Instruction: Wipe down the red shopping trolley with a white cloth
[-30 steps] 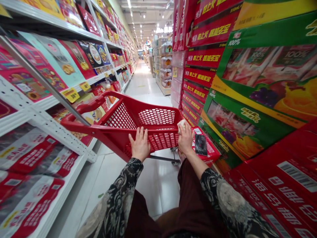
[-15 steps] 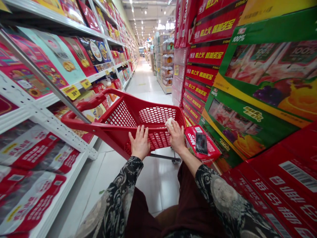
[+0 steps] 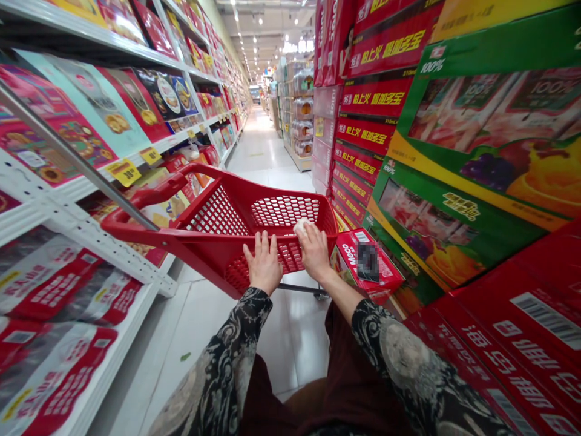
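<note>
A red shopping cart [image 3: 204, 242] with a perforated basket stands sideways before me. My left hand [image 3: 264, 264] lies at the near side wall of its basket, fingers spread and holding nothing. Farther right, my right hand [image 3: 314, 251] is over the same rim with a crumpled white cloth or tissue [image 3: 301, 227] under its fingertips. The basket's inside, as far as it shows, holds no goods. Just right of my right hand, a dark phone-like object [image 3: 368, 262], partly pixelated, lies on a red Meco box [image 3: 385, 280].
White shelves [image 3: 157, 280] with packaged food line the left side. Stacked red drink cartons [image 3: 372, 100] and green juice boxes [image 3: 458, 212] rise at the right. The tiled aisle [image 3: 261, 145] runs ahead between them. A metal pole [image 3: 82, 158] crosses the upper left.
My left hand has moved slightly right along the basket side and my right hand slightly left with the white cloth, so they are closer together. The view has shifted a little.
</note>
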`<state>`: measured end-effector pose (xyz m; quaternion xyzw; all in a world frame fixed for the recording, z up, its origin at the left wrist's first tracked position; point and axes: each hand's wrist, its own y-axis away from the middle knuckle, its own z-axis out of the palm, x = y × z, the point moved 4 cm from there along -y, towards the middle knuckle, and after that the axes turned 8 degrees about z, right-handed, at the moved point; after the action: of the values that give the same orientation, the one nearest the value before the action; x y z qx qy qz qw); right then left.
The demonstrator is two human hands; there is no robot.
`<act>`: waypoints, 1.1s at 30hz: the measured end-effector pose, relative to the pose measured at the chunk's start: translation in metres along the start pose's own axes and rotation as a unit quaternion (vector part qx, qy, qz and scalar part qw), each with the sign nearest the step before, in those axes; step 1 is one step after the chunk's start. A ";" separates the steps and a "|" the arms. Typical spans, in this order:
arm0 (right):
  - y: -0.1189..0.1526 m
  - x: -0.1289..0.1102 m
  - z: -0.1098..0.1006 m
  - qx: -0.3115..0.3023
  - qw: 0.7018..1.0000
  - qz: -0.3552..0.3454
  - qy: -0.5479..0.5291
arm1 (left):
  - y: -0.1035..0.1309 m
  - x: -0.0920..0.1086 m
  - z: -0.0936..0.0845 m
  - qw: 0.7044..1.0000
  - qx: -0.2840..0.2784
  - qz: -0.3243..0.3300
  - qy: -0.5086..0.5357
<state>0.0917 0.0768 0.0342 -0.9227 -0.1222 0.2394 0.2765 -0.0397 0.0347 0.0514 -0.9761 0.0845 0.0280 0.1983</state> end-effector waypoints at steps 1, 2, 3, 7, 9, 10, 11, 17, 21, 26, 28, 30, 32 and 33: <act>0.000 -0.005 0.001 -0.007 1.000 -0.015 -0.005 | 0.001 0.000 0.000 1.000 0.000 0.001 0.000; -0.001 -0.009 0.002 -0.012 0.999 -0.027 -0.013 | 0.001 -0.001 0.000 1.000 0.000 0.004 0.001; -0.002 -0.009 0.002 -0.014 0.999 -0.037 -0.022 | 0.002 -0.002 -0.001 1.000 0.000 0.009 0.002; -0.009 0.017 -0.012 0.038 0.998 -0.009 -0.040 | 0.004 -0.005 -0.001 1.000 0.001 0.019 0.005; -0.011 0.039 -0.022 0.084 0.996 0.028 -0.026 | 0.004 -0.005 -0.001 1.000 0.002 0.017 0.005; -0.011 0.049 -0.026 0.099 0.994 0.045 -0.014 | 0.004 -0.004 0.000 1.000 0.002 0.015 0.005; -0.011 0.056 -0.028 0.106 0.993 0.058 -0.002 | 0.004 -0.003 0.001 1.000 0.001 0.013 0.005; 0.001 0.034 -0.015 0.046 0.998 0.034 0.008 | 0.002 0.001 0.002 1.000 0.000 0.000 0.001; 0.003 -0.002 -0.005 0.020 1.000 -0.015 -0.008 | 0.002 0.001 -0.001 1.000 0.000 0.006 -0.005; -0.003 0.016 -0.007 0.008 1.000 -0.005 0.007 | 0.004 -0.002 -0.004 1.000 -0.006 0.021 0.001; -0.004 0.037 -0.011 0.022 1.000 0.013 0.008 | 0.005 -0.003 -0.004 1.000 -0.010 0.019 0.007; -0.001 0.056 -0.016 0.053 0.998 0.034 0.007 | 0.004 -0.003 -0.005 1.000 -0.012 0.014 0.011; 0.005 0.063 -0.018 0.077 0.996 0.039 0.006 | 0.003 0.000 -0.004 1.000 -0.014 0.011 0.014; 0.008 0.061 -0.017 0.082 0.996 0.031 0.005 | 0.002 0.003 -0.004 1.000 -0.015 0.016 0.016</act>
<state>0.1529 0.0843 0.0191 -0.9014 -0.0727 0.2527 0.3440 -0.0369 0.0308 0.0540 -0.9778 0.1030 0.0170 0.1818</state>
